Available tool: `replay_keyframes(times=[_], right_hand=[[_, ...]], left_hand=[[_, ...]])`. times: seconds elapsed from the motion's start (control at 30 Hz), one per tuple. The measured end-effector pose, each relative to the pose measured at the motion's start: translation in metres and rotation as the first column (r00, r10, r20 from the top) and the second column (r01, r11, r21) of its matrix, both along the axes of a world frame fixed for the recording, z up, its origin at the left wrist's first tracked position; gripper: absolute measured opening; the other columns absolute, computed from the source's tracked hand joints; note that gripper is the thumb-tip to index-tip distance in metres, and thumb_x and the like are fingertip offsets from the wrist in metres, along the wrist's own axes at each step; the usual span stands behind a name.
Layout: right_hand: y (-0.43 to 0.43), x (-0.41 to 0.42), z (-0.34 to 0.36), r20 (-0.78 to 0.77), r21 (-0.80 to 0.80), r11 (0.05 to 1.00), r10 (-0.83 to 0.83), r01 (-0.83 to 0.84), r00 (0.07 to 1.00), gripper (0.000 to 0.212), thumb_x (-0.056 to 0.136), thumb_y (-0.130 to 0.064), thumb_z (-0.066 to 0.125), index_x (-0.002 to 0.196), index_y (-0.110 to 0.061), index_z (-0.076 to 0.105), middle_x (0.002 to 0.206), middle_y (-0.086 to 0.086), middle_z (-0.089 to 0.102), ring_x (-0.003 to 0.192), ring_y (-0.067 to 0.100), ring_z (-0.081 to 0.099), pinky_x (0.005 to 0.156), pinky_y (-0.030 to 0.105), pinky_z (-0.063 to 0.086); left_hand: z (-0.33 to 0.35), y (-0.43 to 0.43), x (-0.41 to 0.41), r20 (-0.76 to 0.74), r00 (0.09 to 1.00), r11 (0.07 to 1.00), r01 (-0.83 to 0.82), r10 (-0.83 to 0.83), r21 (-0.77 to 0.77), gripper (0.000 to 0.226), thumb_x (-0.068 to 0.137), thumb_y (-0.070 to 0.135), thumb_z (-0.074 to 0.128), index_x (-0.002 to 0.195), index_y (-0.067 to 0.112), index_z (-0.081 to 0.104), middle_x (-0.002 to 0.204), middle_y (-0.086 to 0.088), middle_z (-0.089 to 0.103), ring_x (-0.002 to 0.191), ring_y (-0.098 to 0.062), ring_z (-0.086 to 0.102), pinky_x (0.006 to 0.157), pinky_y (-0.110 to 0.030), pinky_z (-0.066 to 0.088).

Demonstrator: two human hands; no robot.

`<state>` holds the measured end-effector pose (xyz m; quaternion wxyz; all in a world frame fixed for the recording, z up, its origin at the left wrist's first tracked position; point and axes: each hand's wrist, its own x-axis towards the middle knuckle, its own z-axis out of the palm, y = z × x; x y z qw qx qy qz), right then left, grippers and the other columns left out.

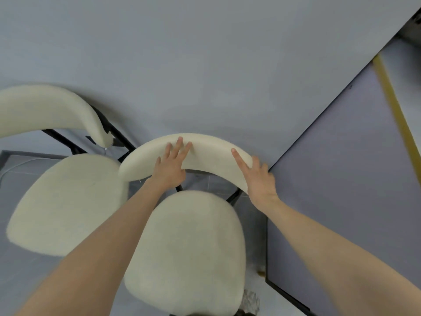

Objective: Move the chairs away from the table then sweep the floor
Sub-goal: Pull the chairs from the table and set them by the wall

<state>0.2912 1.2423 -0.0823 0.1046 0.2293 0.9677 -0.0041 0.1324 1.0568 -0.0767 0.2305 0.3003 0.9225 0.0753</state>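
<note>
A cream padded chair stands right below me, its seat (191, 252) in the lower middle and its curved backrest (211, 153) against the grey wall. My left hand (172, 165) lies over the middle of that backrest with its fingers draped across the top. My right hand (258, 181) grips the backrest's right end, index finger stretched along the pad. A second cream chair (66, 206) stands close on the left, its backrest (45, 108) farther back. The grey table (341, 179) with a dark edge is directly right of the held chair.
The grey wall (205, 53) fills the upper view. Grey tiled floor (20, 179) shows around the chairs. Crumpled litter (250, 301) and a small brown scrap (260, 273) lie by the table's near corner. A yellow strip (391, 99) runs diagonally at the right.
</note>
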Motion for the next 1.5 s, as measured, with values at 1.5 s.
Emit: replay_keyframes(times=[1.5], right_hand=[[-0.006,-0.093,0.048,-0.128,-0.107,0.994,-0.004,-0.009,0.992,0.071,0.088,-0.007,0.045,0.151,-0.025,0.02,0.146,0.001,0.04,0.125,0.025,0.042,0.103,0.041,0.031]], left_hand=[[0.03,-0.021,-0.042,-0.164,0.966,0.967,-0.17,0.202,0.191,0.067,0.095,0.014,0.044,0.152,0.03,0.013,0.159,-0.004,0.018,0.136,-0.031,0.033,0.111,-0.043,0.033]])
